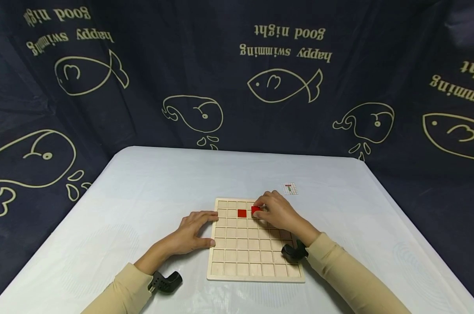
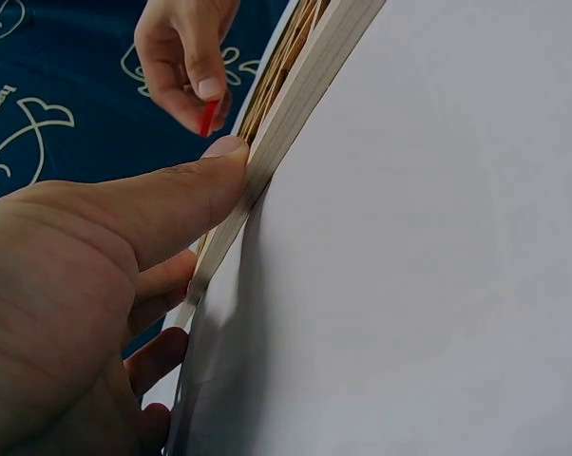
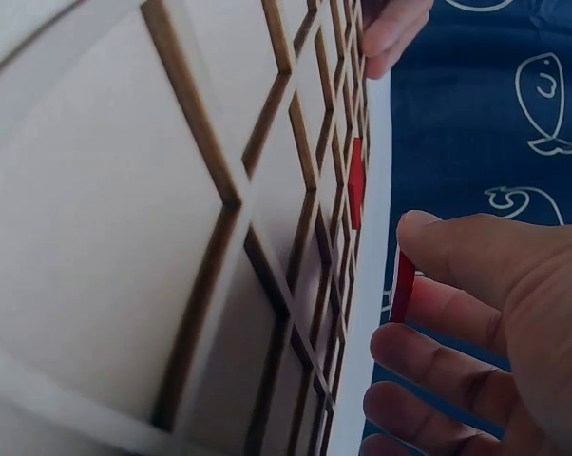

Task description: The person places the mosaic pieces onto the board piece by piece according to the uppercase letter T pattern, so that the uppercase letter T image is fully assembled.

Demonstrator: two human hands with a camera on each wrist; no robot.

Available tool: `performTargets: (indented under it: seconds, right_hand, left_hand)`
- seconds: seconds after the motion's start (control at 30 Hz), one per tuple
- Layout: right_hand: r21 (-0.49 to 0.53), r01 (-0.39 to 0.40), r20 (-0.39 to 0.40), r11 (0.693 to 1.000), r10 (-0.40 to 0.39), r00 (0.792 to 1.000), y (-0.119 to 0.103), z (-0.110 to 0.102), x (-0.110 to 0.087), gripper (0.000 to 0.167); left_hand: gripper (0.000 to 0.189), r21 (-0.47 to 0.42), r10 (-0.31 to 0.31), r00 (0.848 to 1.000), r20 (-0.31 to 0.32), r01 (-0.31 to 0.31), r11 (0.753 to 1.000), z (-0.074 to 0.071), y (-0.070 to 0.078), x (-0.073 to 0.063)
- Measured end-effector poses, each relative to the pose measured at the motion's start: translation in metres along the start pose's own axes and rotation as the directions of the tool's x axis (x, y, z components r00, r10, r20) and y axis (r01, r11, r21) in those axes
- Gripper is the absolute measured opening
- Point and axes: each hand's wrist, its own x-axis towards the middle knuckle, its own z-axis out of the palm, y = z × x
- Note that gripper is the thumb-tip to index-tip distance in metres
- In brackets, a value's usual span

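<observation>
A wooden grid board [image 1: 237, 244] lies on the white table, divided by raised strips into square cells. One red square tile [image 1: 242, 213] sits in a cell of its second row from the far edge. My right hand [image 1: 277, 211] pinches another red square tile [image 1: 255, 210] between thumb and fingers, just above the cells to the right of the first; the right wrist view shows this held tile [image 3: 402, 285] tilted on edge. At the board's left side my left hand [image 1: 191, 231] rests with spread fingers, thumb [image 2: 200, 180] and fingertips touching the wooden edge.
A small printed card [image 1: 289, 188] with a grid and coloured squares lies beyond the board's far right corner. Black wrist cameras sit on both wrists, the right one [image 1: 293, 251] over the board. A dark curtain [image 1: 237, 87] with fish drawings hangs behind the white table [image 1: 162, 183].
</observation>
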Motion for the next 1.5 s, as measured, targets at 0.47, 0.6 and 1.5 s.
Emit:
performTargets:
  seconds: [0.47, 0.6, 1.5]
  right_hand:
    - [0.009, 0.010, 0.012, 1.000, -0.010, 1.000, -0.004, 0.004, 0.006, 0.024]
    - [0.020, -0.002, 0.030, 1.000, 0.002, 1.000, -0.003, 0.006, 0.008, 0.023]
    - [-0.025, 0.025, 0.023, 0.999, -0.025, 0.999, 0.001, 0.014, 0.006, 0.020]
  left_hand:
    - [0.063, 0.021, 0.013, 1.000, -0.006, -0.013, 1.000, 0.000, 0.000, 0.000]
    - [0.063, 0.018, 0.008, 1.000, -0.004, -0.008, 1.000, 0.000, 0.000, 0.000]
    - [0.062, -0.001, -0.008, 1.000, 0.000, 0.008, 1.000, 0.000, 0.002, 0.000]
